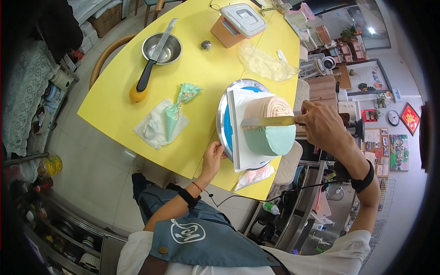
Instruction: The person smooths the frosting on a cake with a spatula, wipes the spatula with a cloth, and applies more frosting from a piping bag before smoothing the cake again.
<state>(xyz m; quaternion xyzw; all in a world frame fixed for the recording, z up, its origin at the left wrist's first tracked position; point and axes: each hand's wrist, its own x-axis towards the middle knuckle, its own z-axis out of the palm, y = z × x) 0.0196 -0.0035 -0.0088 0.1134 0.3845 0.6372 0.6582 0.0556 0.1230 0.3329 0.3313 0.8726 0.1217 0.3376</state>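
A tall round cake, mint green [271, 141] on one part and pale peach with piped ridges on the other, stands on a white square cake board [245, 160]. Under the board is a metal-rimmed turntable [222, 120] with a blue top. My right hand [322, 123] grips a palette knife [268, 121], its long flat blade lying against the cake's side where the two colours meet. At the turntable's near left rim, my left hand [212, 160] has its fingers and thumb closed on the edge.
Left on the yellow table [110, 98] are a mint piping bag [172, 120], a steel bowl [173, 49] with a serrated knife [160, 49] across it, and an orange fruit [137, 94]. Farther back are a lidded container [227, 32] and plastic bag [266, 62]. A pinkish bag [255, 177] lies nearest me.
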